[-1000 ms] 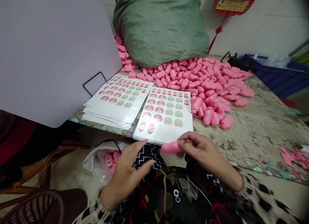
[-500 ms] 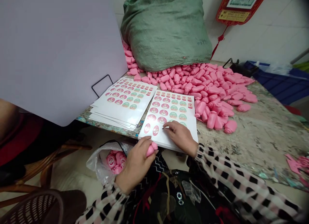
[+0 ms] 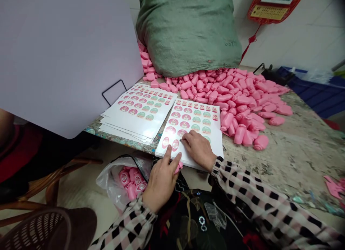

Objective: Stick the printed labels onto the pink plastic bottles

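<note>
My left hand (image 3: 161, 181) keeps a small pink plastic bottle (image 3: 179, 167) in its curled fingers, mostly hidden by them. Its index and middle fingers reach onto the near edge of a sticker sheet (image 3: 159, 153), which tops a stack at the table's front edge. On that sheet, my right hand (image 3: 198, 149) has its thumb and fingertips pressed together beside an oval pink sticker (image 3: 175, 145). A small dark tip shows at those fingers; what it is stays unclear. Rows of pink and green oval stickers cover the rest of the sheet.
More sticker sheets (image 3: 145, 129) lie to the left. Behind spreads a heap of pink bottles (image 3: 242, 99) below a green sack (image 3: 188, 34). A plastic bag (image 3: 107, 180) with labelled bottles hangs below the table edge. A large pale panel (image 3: 67, 63) stands at left, near another person's arm (image 3: 5, 128).
My left hand has moved right and up, its fingers now touching the sheet, with the bottle tucked lower. The right hand stays by the same sticker. The view has shifted slightly.
</note>
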The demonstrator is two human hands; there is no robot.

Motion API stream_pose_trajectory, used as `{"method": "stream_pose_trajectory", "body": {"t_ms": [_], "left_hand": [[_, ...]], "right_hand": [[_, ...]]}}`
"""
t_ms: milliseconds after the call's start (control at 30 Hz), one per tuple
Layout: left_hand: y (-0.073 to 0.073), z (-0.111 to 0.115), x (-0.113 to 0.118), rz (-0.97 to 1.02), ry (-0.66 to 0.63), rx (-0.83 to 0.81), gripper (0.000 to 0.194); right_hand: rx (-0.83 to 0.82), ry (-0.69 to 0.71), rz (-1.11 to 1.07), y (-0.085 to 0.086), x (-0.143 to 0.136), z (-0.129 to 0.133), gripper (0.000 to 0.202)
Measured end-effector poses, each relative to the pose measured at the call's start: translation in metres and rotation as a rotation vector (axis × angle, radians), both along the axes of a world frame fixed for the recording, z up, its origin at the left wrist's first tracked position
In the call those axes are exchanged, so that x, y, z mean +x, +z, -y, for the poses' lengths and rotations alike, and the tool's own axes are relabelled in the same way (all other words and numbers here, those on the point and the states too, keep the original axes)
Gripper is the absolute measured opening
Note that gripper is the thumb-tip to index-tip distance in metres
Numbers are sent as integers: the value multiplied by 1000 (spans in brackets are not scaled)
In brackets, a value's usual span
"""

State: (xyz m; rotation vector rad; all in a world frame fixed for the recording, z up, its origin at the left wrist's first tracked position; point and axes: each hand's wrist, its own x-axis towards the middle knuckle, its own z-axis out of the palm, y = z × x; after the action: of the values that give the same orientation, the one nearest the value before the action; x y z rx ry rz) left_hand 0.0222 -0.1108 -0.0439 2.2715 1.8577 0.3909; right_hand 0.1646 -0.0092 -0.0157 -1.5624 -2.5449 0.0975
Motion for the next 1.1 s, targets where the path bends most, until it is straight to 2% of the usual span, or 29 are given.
{"method": "stream_pose_trajectory", "body": {"t_ms": [367, 600, 1100], "left_hand": [[-10, 2, 3, -82, 12, 53, 54], [-12, 5, 8, -91, 69, 72, 50], [-16, 5, 8, -122, 57, 102, 52]], "right_hand": [[52, 86, 69, 4, 1, -2, 30], [-18, 90, 39, 5, 1, -2, 27], [-75, 140, -93, -1, 9, 2, 23]]}}
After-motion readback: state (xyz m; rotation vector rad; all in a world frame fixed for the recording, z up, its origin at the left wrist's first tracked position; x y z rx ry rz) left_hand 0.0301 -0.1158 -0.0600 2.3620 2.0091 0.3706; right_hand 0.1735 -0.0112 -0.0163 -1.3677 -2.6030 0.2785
